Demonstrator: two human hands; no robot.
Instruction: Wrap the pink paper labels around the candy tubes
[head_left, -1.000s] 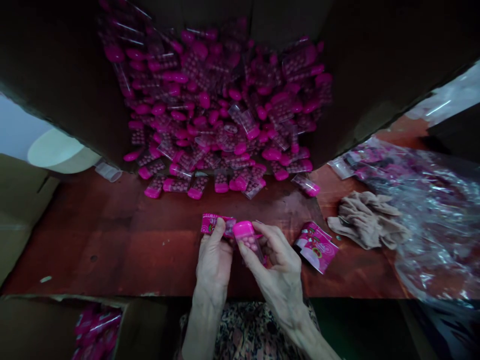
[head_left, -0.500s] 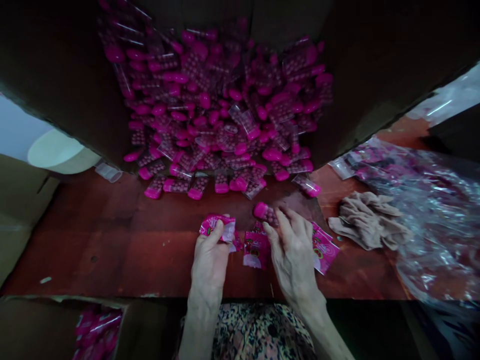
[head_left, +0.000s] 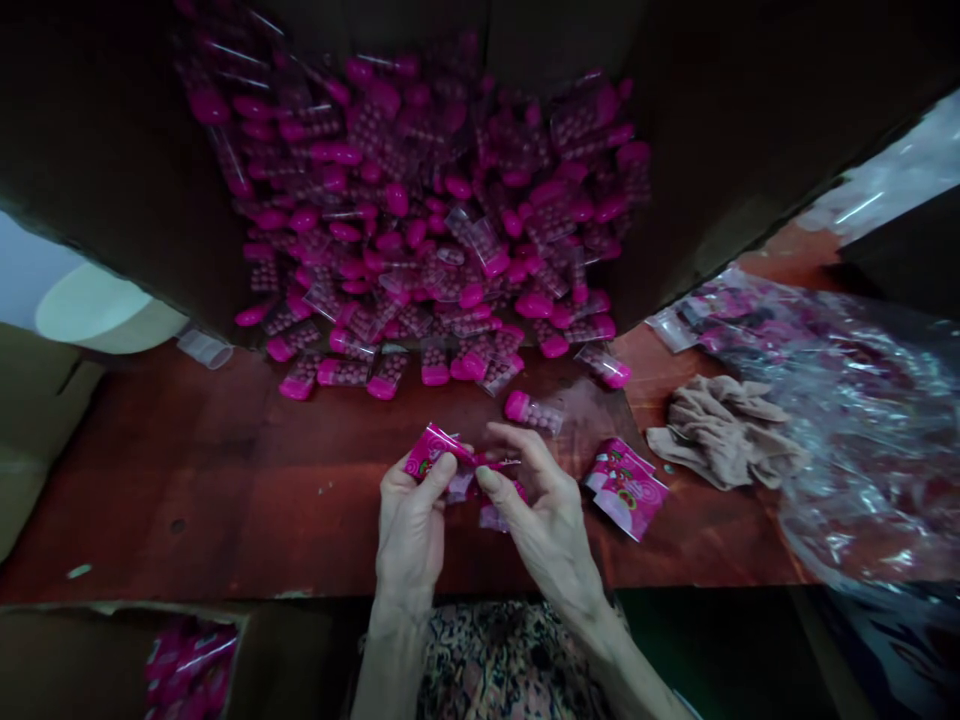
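Note:
My left hand (head_left: 415, 530) is closed on a pink printed wrapper (head_left: 431, 447), its thumb pressed on the front. From the right, my right hand (head_left: 544, 510) reaches in, thumb and fingers around the wrapper's thin near edge; the contact is partly hidden. Beneath the hands, another pink wrapper (head_left: 493, 517) lies partly covered. Just beyond my right fingers, a small clear bottle (head_left: 536, 412) with a pink cap and round beads lies on its side. To the right of that hand, flat pink wrappers (head_left: 628, 488) overlap on the red table (head_left: 300, 500).
A large tipped box (head_left: 705, 180) holds a heap of pink-capped bottles (head_left: 442, 250), some spilling onto the table. On the right are a crumpled cloth (head_left: 724, 430) and clear plastic bags (head_left: 862, 430). A white bowl (head_left: 105, 310) stands left; a carton (head_left: 247, 660) with pink packets sits below.
My right hand has let go of the bottle, which now lies on the table, and moved left to the wrapper in my left hand. The view has shifted slightly.

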